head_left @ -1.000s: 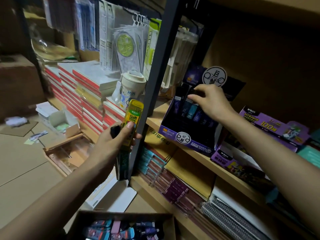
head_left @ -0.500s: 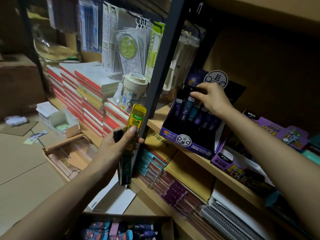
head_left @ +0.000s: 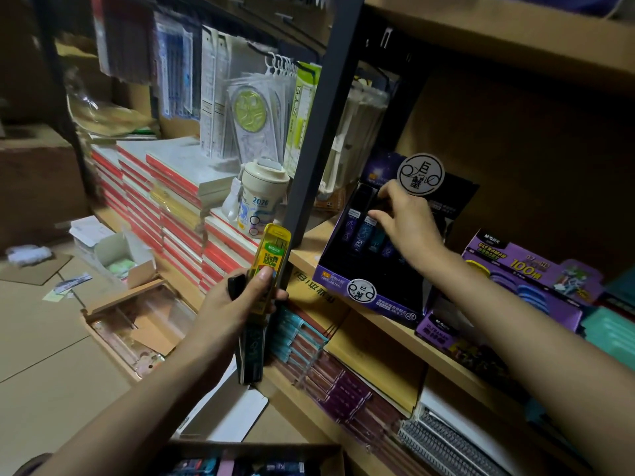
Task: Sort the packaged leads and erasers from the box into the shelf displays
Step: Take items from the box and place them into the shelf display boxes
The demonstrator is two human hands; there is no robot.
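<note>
Wooden shelf (head_left: 309,243) at right carries a purple display box (head_left: 374,293), where the right hand (head_left: 409,225) pinches one of the upright lead packs (head_left: 360,231), while the left hand (head_left: 226,314), nearer, grips a yellow lead case (head_left: 271,252) and dark packs (head_left: 252,352).

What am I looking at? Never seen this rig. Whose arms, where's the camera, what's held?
No robot here: these are a person's bare arms, filmed by one wide-angle camera on their head, looking forward and down. The left hand grips a yellow lead pack with darker packs. The right hand reaches into the purple display box on the wooden shelf and pinches at the dark lead tubes standing there. The cardboard box of unsorted packs sits at the bottom edge.
</note>
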